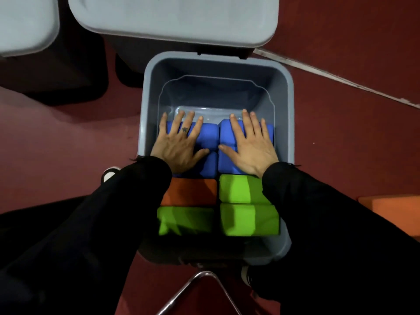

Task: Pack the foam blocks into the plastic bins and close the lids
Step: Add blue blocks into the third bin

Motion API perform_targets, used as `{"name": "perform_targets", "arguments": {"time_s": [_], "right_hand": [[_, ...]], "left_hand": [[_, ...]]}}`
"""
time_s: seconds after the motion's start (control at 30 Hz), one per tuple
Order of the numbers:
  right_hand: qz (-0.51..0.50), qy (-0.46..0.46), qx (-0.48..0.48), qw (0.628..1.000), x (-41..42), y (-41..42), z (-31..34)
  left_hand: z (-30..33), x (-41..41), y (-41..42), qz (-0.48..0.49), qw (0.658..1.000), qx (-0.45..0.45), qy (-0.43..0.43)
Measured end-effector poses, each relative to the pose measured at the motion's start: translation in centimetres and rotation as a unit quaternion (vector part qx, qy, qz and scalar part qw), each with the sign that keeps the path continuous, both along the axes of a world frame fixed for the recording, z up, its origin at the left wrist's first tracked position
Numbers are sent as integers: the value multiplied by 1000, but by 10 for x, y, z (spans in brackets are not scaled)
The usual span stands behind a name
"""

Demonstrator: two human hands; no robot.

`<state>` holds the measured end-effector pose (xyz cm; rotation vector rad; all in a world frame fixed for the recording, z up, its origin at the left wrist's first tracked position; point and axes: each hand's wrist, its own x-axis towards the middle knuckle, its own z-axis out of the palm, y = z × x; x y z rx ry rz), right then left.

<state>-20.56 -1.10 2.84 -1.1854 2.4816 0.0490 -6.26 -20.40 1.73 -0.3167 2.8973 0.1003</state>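
Observation:
An open grey plastic bin (pixel 285 123) stands on the floor below me, with foam blocks packed in two columns. Blue blocks (pixel 208 137) lie toward the far side, under my hands. Nearer me sit an orange block (pixel 193 192) and three green blocks (pixel 241 189). My left hand (pixel 179 144) lies flat with fingers spread on the left blue blocks. My right hand (pixel 248 144) lies flat the same way on the right blue blocks. The far strip of the bin's bottom is bare.
A closed grey bin with its lid (pixel 177 19) on stands just beyond the open one, and another lidded bin (pixel 22 21) is at the far left. An orange foam block (pixel 391 205) lies on the red floor at right. A metal frame (pixel 204 289) juts up near my feet.

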Motion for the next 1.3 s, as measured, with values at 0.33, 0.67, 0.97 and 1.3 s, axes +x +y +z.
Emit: {"name": "perform_targets", "arguments": {"time_s": [0.33,0.67,0.97,1.3], "right_hand": [[-383,-287,-231,847,-3,80,98],[-379,-244,-190,872,6,228,196],[-625,-124,-187,748,53,476,181],[-782,-152,-205,568,82,612,74]], "left_hand": [[78,43,35,339,902,256,74],[174,-39,172,-92,986,121,-75],[183,-118,381,-231,938,211,-146],[105,-151,535,-278,899,238,-238]]}}
